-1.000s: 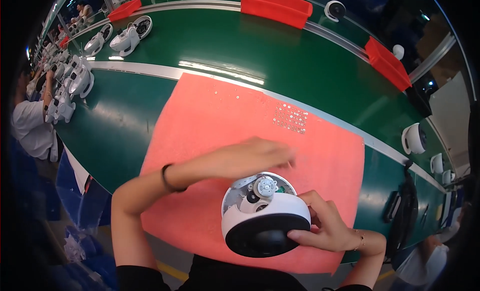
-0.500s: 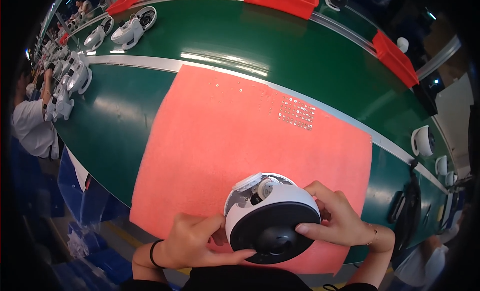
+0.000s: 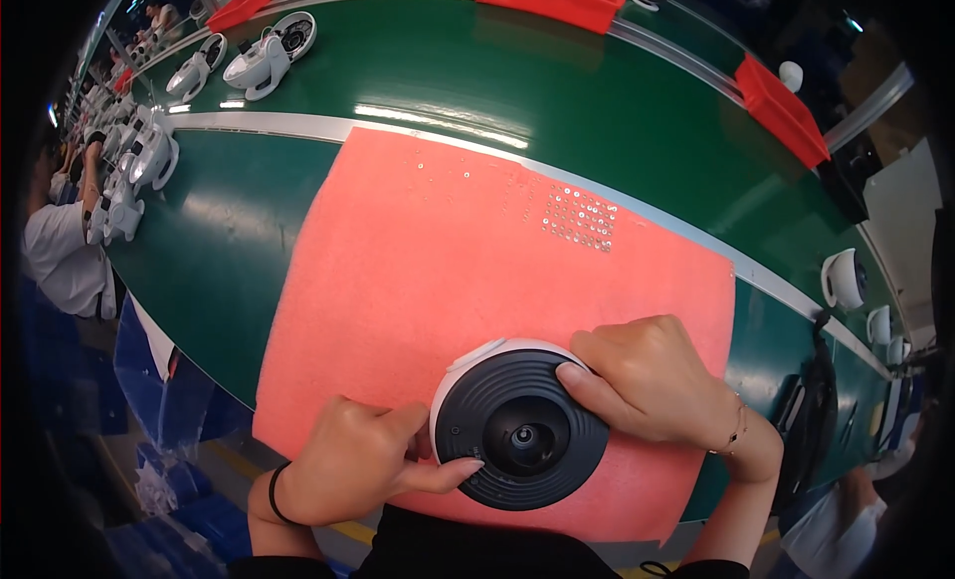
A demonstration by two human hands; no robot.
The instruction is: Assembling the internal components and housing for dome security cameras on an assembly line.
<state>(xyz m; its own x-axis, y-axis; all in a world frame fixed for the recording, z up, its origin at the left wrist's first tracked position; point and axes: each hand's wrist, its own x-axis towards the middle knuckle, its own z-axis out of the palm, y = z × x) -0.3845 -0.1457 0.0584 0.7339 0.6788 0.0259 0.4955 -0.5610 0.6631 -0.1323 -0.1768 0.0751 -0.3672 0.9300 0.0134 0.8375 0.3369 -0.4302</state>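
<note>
A round dome camera [image 3: 522, 430] is held between my two hands over the near part of a pink foam mat [image 3: 418, 281]. Its dark ringed face, with a lens in the middle, points up at me; a white rim shows along the upper and left edge. My left hand [image 3: 363, 460] grips the left side, thumb on the dark face and fingers curled at the rim. On the upper right, my right hand [image 3: 647, 380] has its thumb on the face and its other fingers bent behind the edge, partly hidden. Both hands are closed on the camera.
Small screws [image 3: 580, 219] stand in rows at the mat's far right. Beyond runs a green conveyor [image 3: 448, 72] with white camera units [image 3: 264, 62] at left and another [image 3: 844, 279] at right. Red bins [image 3: 781, 111] line the back. A person [image 3: 70, 246] works at far left.
The dome camera has tipped so its dark face now turns up toward me, hiding the opened white back. My right hand has moved up and slightly left along its rim.
</note>
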